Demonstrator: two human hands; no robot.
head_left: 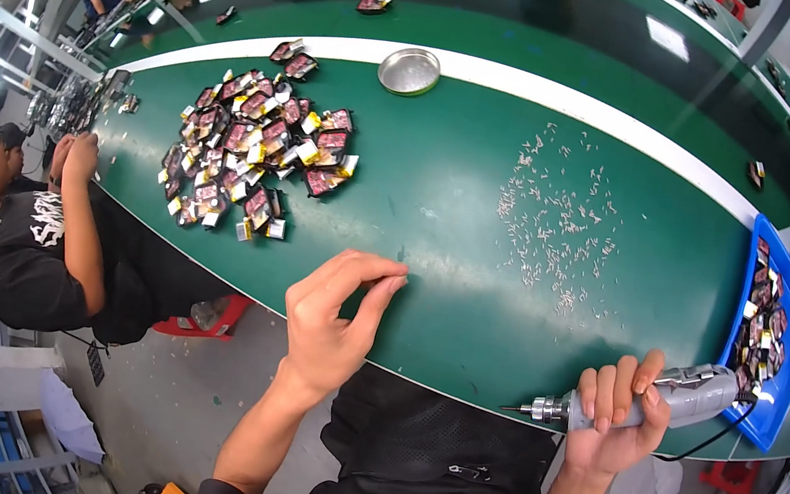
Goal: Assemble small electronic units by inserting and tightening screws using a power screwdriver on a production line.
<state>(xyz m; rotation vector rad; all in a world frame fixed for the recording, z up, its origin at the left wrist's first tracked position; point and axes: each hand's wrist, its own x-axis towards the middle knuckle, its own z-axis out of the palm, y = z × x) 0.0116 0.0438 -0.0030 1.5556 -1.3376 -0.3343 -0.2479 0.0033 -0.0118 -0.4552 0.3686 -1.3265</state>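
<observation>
My right hand (615, 420) grips a grey electric screwdriver (672, 397) at the near edge of the green table (440, 213), its metal tip pointing left. A black cable runs from its rear end. My left hand (335, 314) hovers over the near edge with thumb and fingers pinched together; whether it holds something tiny I cannot tell. A scatter of small silvery screws (560, 220) lies on the table beyond both hands. A heap of small dark circuit parts (252, 151) lies to the far left.
A blue tray (787, 333) with more dark parts stands at the right edge. A round metal dish (409, 71) sits by the white stripe at the back. Another person in a black shirt (24, 225) sits at the left. A glossy conveyor runs behind.
</observation>
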